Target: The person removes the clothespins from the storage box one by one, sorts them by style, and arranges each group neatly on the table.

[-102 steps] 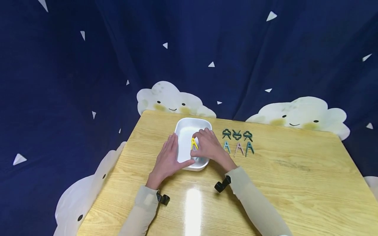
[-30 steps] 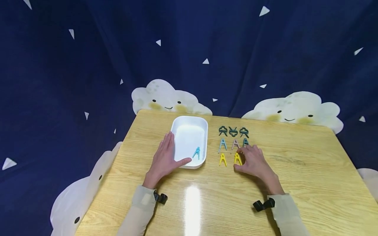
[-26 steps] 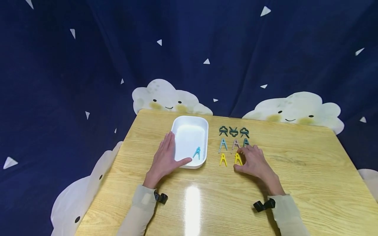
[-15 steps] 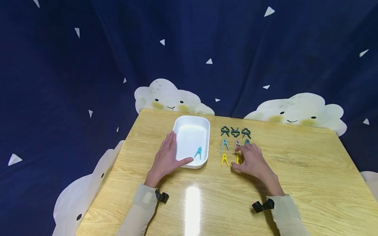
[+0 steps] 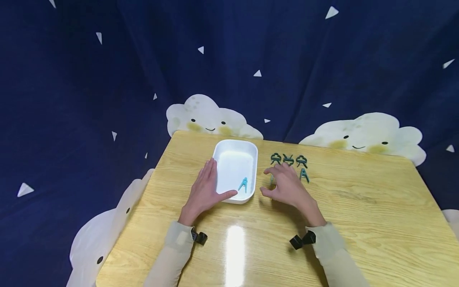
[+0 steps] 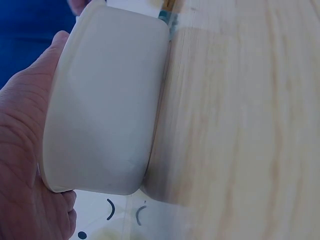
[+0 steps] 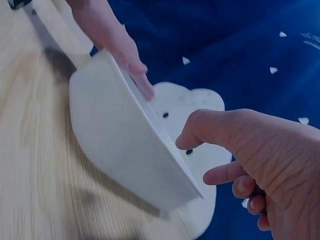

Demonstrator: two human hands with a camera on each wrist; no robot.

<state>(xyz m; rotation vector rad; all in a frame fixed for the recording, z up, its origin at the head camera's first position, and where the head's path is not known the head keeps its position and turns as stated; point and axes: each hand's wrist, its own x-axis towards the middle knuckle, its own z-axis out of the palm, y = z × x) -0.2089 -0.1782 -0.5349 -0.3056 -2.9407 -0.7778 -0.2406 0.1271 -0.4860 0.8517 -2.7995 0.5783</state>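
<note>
A white rectangular tray (image 5: 234, 159) stands on the wooden table, with one blue clothespin (image 5: 243, 184) lying in its near right corner. My left hand (image 5: 203, 191) rests against the tray's left side, fingers straight, its thumb along the near rim. My right hand (image 5: 287, 185) hovers just right of the tray. Its thumb and index finger are apart with nothing between them, as the right wrist view shows. Beyond that hand sit dark green clips (image 5: 275, 158) in a row, and a teal clothespin (image 5: 304, 175) lies beside it. It covers the yellow and pink clothespins and most of a light blue one.
The wooden table (image 5: 351, 207) extends to the right and toward me. Behind it hangs a dark blue curtain (image 5: 229, 48) with white triangles and clouds. A black wrist camera (image 5: 199, 238) is on the left wrist and another camera (image 5: 303, 240) on the right.
A yellow clothespin, pinched over the tray earlier, was set on the table beside another yellow one. My right hand has let go and moved left toward the tray. My left hand stays put.
</note>
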